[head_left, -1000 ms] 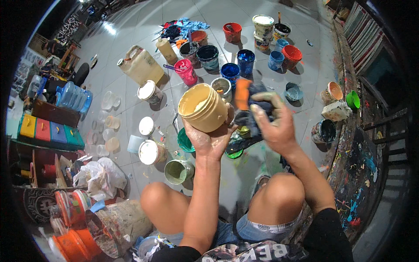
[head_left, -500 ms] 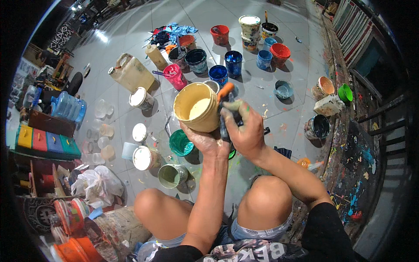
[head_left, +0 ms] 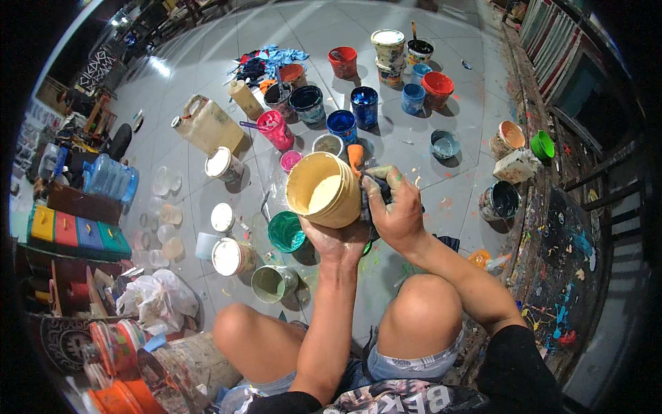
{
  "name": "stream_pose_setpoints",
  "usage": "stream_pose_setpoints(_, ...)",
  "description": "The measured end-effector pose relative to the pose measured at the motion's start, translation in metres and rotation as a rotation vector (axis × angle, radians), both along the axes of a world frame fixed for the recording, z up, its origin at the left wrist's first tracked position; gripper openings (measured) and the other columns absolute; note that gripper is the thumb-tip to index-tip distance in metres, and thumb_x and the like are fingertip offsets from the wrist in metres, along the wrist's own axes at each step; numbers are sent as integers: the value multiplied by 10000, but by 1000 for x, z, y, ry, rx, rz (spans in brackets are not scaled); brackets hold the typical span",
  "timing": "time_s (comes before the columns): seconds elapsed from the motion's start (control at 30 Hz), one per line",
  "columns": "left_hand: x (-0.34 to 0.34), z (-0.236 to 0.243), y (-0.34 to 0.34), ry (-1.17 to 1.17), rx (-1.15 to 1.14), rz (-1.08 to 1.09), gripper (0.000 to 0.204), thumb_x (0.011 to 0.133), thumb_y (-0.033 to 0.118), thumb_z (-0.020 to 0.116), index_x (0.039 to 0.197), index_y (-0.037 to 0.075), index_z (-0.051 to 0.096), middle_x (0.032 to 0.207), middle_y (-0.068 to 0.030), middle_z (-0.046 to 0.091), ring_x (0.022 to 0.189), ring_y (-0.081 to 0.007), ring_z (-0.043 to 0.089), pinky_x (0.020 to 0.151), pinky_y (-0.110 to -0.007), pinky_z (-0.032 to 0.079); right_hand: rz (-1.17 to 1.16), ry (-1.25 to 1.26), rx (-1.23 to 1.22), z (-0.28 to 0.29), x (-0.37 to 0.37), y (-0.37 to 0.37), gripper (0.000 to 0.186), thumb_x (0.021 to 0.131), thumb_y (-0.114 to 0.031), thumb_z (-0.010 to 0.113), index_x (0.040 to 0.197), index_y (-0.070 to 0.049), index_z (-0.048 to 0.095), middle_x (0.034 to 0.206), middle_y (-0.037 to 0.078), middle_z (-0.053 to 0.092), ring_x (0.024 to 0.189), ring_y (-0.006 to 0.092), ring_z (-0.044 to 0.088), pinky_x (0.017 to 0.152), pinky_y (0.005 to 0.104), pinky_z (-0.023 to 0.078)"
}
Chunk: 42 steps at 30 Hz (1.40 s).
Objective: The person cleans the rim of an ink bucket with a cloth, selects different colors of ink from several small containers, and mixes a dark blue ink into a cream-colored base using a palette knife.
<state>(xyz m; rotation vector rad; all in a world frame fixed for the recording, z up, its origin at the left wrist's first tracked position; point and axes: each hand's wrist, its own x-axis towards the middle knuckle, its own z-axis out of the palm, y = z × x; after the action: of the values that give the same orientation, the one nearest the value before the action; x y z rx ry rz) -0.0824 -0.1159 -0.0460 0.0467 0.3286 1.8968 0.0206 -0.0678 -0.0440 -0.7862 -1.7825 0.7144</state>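
Note:
My left hand supports a cream plastic tub from below, its fingers hidden behind it. The tub is tilted so its mouth faces me, with pale yellow paint inside. At the tub's right side, my right hand grips a dark rag against the outer wall. An orange piece sticks up by the rim above the rag; I cannot tell whether it belongs to the cloth. Paint smudges mark my right fingers. Just beyond the tub stand a grey-white cup and a small pink pot.
Around my hands on the tiled floor are a green paint tub, a greyish tub, white-lidded tubs, blue tubs, a pink tub and a jerrycan. A paint-splattered board lies at right.
The tub, with both hands, has shifted slightly right and down toward me. The small pink pot behind it now shows. My right hand and the rag have slid lower along the tub's side.

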Motion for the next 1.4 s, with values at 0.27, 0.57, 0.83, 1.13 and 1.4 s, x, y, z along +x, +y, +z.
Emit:
stream_pose_setpoints(0.27,2,1,-1,110,-18,33,565,997,496,358,1318,65,532,1267,-141,610,1161,-276,600,1024,-416,475,-70,35,-176,0,-3,1,168,959,-155,595,962,8,556,839,226,644,814,447,631,711,478,477)
stream_pose_setpoints(0.57,29,-15,4,193,-175,-106,568,1007,517,315,1300,95,556,1254,-82,631,1151,-247,609,1000,-419,490,-255,-38,-148,-24,29,26,191,899,-166,676,945,8,614,855,209,677,801,366,670,709,404,506)
stream_pose_setpoints(0.83,27,-26,4,91,-228,-263,576,924,599,463,1214,126,619,1127,-117,658,1012,-313,634,914,-547,507,-345,-352,-422,-116,95,-2,268,927,-279,645,945,-16,593,902,226,667,852,422,655,725,479,510)
stream_pose_setpoints(1.13,16,-26,26,105,-445,-197,563,896,590,501,1201,132,620,1099,-85,653,970,-271,631,901,-488,483,-124,-587,-506,-201,143,-73,340,951,-345,592,1170,-103,683,1204,158,618,1085,355,618,912,439,506)
stream_pose_setpoints(1.4,-20,65,43,156,-505,-352,539,900,563,495,1262,175,590,1196,-76,621,1120,-286,576,957,-571,421,-568,-491,-691,-26,184,-71,255,908,-221,668,1086,-41,695,1055,178,670,1000,353,639,886,421,494)
